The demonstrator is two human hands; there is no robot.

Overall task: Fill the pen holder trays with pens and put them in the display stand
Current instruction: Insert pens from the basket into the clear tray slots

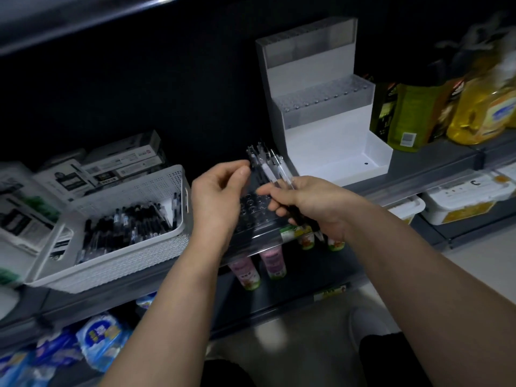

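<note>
A clear pen holder tray [258, 219] with rows of holes rests on the shelf edge between my hands. My right hand [310, 203] grips a bundle of clear-barrelled pens [275, 170], their tops pointing up and away. My left hand [216, 195] pinches the top of one pen in that bundle, and its palm hides the tray's left end. The white stepped display stand [332, 135] stands behind on the shelf; two clear trays sit in its upper steps and its bottom step is bare.
A white perforated basket [156, 247] with several black pens lies to the left, with pen boxes [120, 166] behind it. Yellow oil bottles [480, 113] stand right of the stand. Small drink bottles [272, 262] sit on the shelf below.
</note>
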